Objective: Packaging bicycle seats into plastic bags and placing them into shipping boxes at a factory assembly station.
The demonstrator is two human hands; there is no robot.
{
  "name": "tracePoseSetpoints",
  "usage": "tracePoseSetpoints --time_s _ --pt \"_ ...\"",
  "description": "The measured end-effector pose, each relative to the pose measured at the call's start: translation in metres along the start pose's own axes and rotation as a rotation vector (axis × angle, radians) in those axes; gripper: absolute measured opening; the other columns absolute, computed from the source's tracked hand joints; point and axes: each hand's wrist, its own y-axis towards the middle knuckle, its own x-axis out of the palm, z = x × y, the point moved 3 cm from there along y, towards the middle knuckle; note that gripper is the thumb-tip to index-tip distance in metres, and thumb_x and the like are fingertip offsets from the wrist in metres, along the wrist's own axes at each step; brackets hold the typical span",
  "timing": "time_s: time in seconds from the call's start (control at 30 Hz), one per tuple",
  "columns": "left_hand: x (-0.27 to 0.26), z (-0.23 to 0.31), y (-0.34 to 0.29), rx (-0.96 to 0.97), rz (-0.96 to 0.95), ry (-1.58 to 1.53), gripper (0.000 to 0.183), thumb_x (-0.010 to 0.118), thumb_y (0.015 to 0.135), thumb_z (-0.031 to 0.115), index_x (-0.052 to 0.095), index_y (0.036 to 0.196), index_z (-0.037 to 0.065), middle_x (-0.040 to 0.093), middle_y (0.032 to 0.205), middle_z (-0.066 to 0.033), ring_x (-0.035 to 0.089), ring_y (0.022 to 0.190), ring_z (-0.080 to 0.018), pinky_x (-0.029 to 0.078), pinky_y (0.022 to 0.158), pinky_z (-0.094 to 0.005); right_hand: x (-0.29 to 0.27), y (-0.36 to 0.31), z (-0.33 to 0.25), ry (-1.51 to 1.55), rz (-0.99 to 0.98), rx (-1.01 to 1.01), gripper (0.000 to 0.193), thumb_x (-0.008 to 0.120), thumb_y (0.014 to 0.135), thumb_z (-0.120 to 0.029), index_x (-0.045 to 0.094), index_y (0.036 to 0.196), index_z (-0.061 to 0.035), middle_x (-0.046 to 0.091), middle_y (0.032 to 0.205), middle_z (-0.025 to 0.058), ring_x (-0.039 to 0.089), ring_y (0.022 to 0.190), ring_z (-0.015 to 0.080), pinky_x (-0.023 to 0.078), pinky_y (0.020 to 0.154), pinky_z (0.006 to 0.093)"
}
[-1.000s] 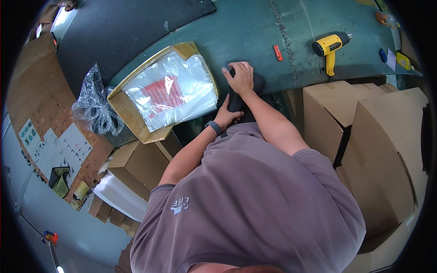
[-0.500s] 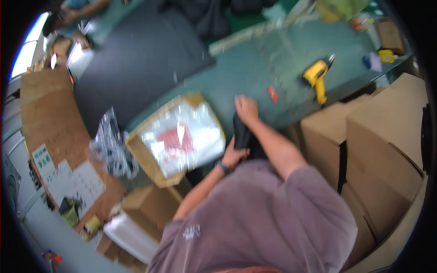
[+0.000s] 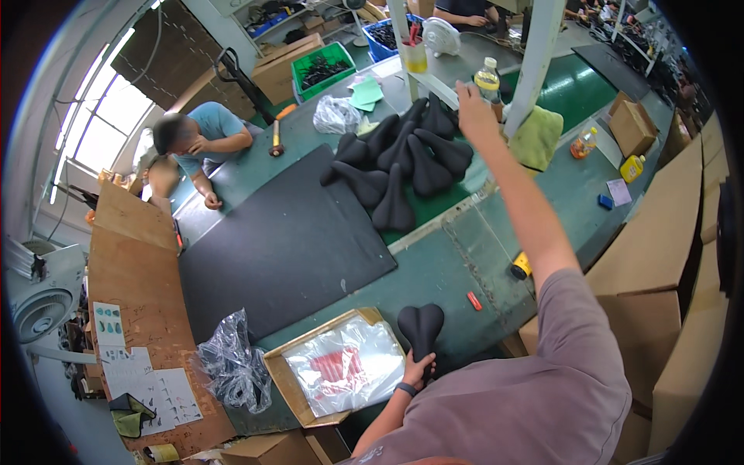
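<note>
A black bicycle saddle (image 3: 421, 329) is gripped by my left hand (image 3: 418, 370) at its narrow end, close to my body, with its wide end pointing away from me. My right hand (image 3: 476, 110) is stretched far forward over the bench, beside a white metal frame (image 3: 435, 88) and a clear bottle with a pale cap (image 3: 487, 80). Its fingers point away and are too small to tell what they touch. Several black saddles (image 3: 395, 159) lie in a pile left of my right forearm. A shallow carton with clear plastic bags (image 3: 379, 314) sits left of the held saddle.
A black mat (image 3: 279, 240) covers the bench's left part. Crumpled clear plastic (image 3: 236, 364) lies beside the carton. A red object (image 3: 474, 301) and a yellow tool (image 3: 521, 266) are near my right arm. Tall cardboard boxes (image 3: 651, 248) stand at right. Another person (image 3: 221, 128) leans on the far left bench.
My right hand has left the saddle and reached far forward. My left hand keeps hold of the saddle. The view has tilted up, showing the saddle pile and the far side of the room.
</note>
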Motion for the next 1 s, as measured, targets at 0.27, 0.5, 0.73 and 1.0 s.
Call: tracePoseSetpoints --time_s 0.27,0.5,0.73,1.0 --pt "0.008 0.003 0.003 -0.020 0.023 -0.052 0.079 0.090 0.093 0.005 0.044 0.157 0.010 0.069 0.107 -0.0078 0.071 0.079 -0.0181 0.060 0.062 -0.0334 -0.008 0.129 0.039 -0.241 -0.334 -0.291 0.011 0.074 0.090 -0.002 0.082 0.096 0.0025 0.081 0.101 0.0264 0.081 0.100 0.0441 0.066 0.087 0.0520" --pt "0.011 0.005 0.009 -0.044 0.027 -0.050 0.081 0.091 0.093 0.005 0.041 0.157 0.010 0.069 0.108 -0.0084 0.072 0.081 -0.0191 0.061 0.063 -0.0342 -0.047 0.140 0.079 0.243 -0.263 0.110 0.012 0.073 0.090 0.002 0.079 0.100 0.0005 0.081 0.089 0.0227 0.082 0.069 0.0325 0.067 0.077 0.0449" --pt "0.009 0.013 0.018 -0.074 -0.004 -0.003 0.071 0.090 0.095 0.007 0.045 0.150 0.009 0.069 0.106 -0.0074 0.071 0.080 -0.0183 0.060 0.063 -0.0333 -0.047 0.166 0.070 0.071 -0.140 0.115 0.015 0.076 0.084 -0.006 0.080 0.098 -0.0031 0.081 0.095 0.0244 0.081 0.095 0.0435 0.066 0.088 0.0505" --pt "0.005 0.013 0.009 -0.051 -0.020 0.008 0.055 0.088 0.097 0.007 0.052 0.139 0.013 0.071 0.107 -0.0054 0.071 0.084 -0.0173 0.060 0.066 -0.0339 -0.025 0.139 0.077 0.148 -0.136 0.199 0.022 0.074 0.093 -0.021 0.079 0.111 -0.0108 0.082 0.115 0.0192 0.078 0.113 0.0399 0.061 0.097 0.0538"
